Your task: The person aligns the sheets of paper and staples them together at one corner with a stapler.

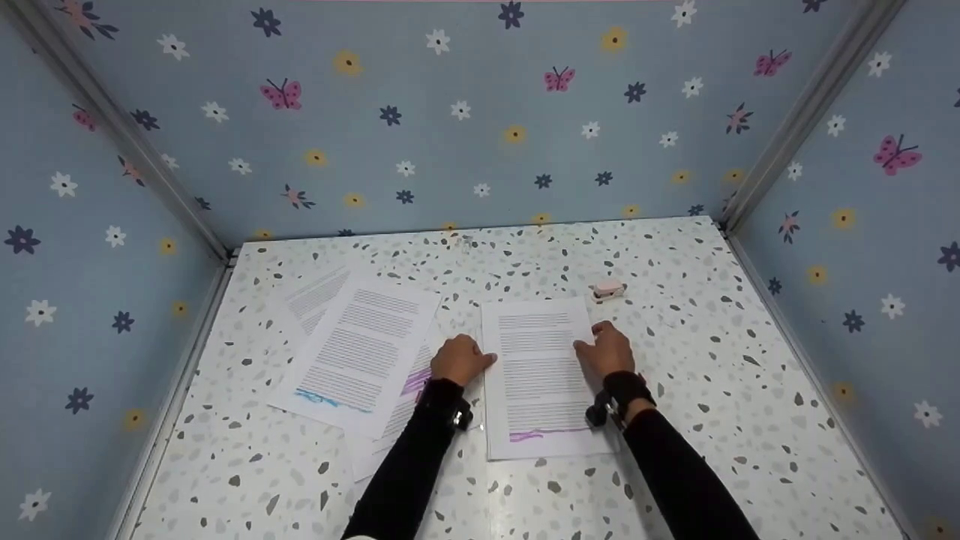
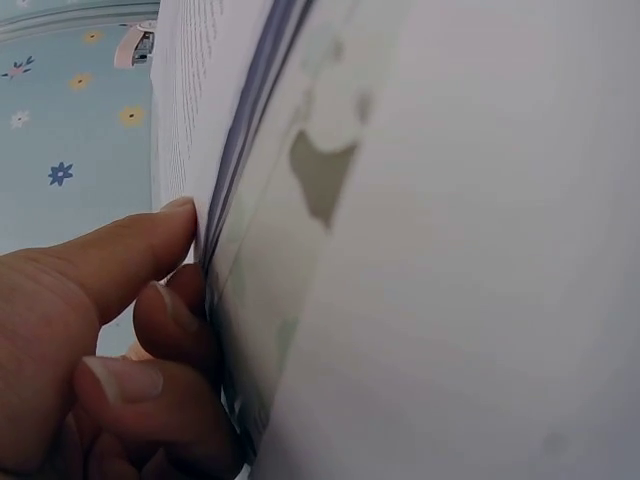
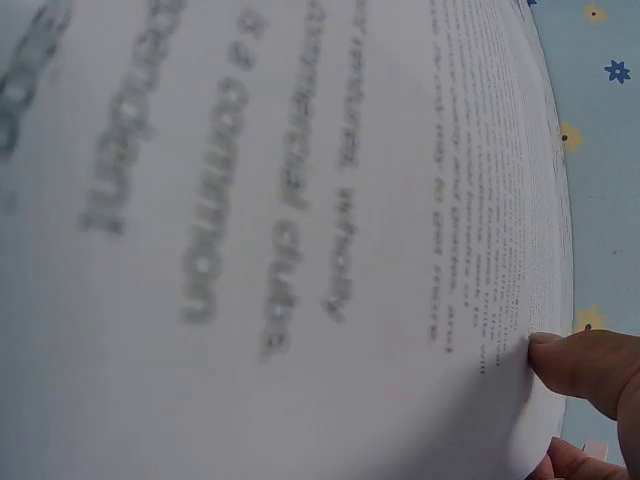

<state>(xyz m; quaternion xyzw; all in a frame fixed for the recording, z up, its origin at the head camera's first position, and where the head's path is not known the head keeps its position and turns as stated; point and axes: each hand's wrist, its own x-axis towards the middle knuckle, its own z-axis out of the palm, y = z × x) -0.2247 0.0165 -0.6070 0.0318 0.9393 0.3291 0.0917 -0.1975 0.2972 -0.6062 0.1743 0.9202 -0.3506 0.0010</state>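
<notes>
A small stack of printed paper sheets (image 1: 544, 375) lies between the two hands, its top sheet marked with a purple line near the bottom. My left hand (image 1: 459, 360) holds the stack's left edge; in the left wrist view the thumb (image 2: 150, 245) lies on the top sheet, with curled fingers against the edge. On the opposite side, my right hand (image 1: 611, 352) grips the right edge. Its thumb (image 3: 590, 368) presses on the printed face in the right wrist view, while the other fingers are partly hidden below the paper. Just beyond that hand sits a pale pink stapler (image 1: 607, 290).
Left of the stack, several loose printed sheets (image 1: 360, 352) overlap at angles, one with a blue scribble and another with purple marks. The speckled white table (image 1: 555, 499) meets a blue flowered wall (image 1: 465, 142) at the back, with more panels on both sides.
</notes>
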